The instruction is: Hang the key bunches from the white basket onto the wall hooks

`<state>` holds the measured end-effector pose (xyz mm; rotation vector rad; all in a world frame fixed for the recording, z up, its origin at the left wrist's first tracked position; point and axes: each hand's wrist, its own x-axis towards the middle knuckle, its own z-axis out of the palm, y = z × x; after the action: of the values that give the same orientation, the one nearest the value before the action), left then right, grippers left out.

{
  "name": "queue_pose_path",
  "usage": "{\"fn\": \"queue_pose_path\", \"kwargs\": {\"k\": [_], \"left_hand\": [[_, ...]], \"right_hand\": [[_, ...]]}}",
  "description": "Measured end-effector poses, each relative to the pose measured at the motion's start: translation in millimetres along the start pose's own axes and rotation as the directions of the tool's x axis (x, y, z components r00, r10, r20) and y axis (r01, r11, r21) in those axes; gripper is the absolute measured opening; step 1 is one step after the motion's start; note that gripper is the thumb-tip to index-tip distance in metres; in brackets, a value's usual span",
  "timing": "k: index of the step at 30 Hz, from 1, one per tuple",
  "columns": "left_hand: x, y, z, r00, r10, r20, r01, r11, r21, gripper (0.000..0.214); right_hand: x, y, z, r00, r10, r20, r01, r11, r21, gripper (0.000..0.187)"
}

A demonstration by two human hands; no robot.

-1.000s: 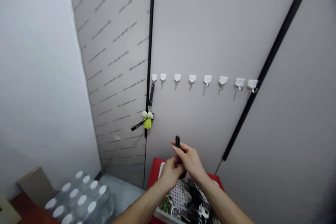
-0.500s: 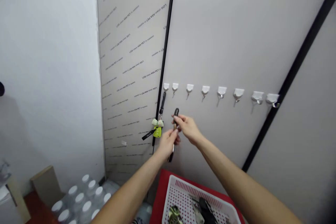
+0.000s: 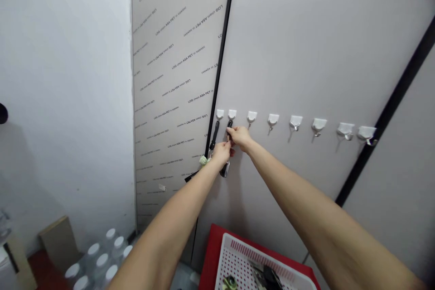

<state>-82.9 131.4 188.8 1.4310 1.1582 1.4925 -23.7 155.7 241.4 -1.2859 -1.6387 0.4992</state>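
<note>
Black keychain strap is hanging against the wall panel just below the second white hook. The right hand is pinching its top loop in a narrow grip. The left hand is closing its grip around the strap's middle, beside another hung keychain.

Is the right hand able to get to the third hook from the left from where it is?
Probably yes. The right hand is just below and left of that third hook, with only bare wall between them and nothing hanging there. It does pinch a black strap, though.
</note>
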Motion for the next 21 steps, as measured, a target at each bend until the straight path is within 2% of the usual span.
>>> {"fn": "queue_pose_path", "kwargs": {"k": [4,7,10,13,17,21], "left_hand": [[4,-15,-2.6,0.998,0.024,-0.061,-0.013,0.985,0.17,0.024],[2,-18,-4.2,0.993,0.068,-0.097,-0.043,0.97,0.238,0.019],[-6,-19,-4.5,0.985,0.123,-0.124,-0.085,0.957,0.276,0.032],[-25,-27,-4.4,0.981,0.157,-0.113,-0.124,0.959,0.255,0.036],[-71,-60,-2.1,0.985,0.169,0.033,-0.171,0.951,0.256,0.031],[-130,-106,7.4,0.965,0.005,0.263,-0.098,0.935,0.341,0.026]], "right_hand": [[-1,10,1,0.998,-0.026,-0.058,0.018,0.991,-0.13,0.025],[-10,13,-4,0.998,-0.052,-0.046,0.041,0.979,-0.202,0.024],[-30,18,-12,0.999,-0.047,-0.013,0.043,0.969,-0.241,0.023],[-61,34,-22,0.996,-0.058,0.065,0.074,0.956,-0.283,0.025],[-119,78,-39,0.969,-0.022,0.248,0.102,0.943,-0.318,0.027],[-182,134,-55,0.911,0.094,0.402,0.058,0.935,-0.349,0.027]]}}
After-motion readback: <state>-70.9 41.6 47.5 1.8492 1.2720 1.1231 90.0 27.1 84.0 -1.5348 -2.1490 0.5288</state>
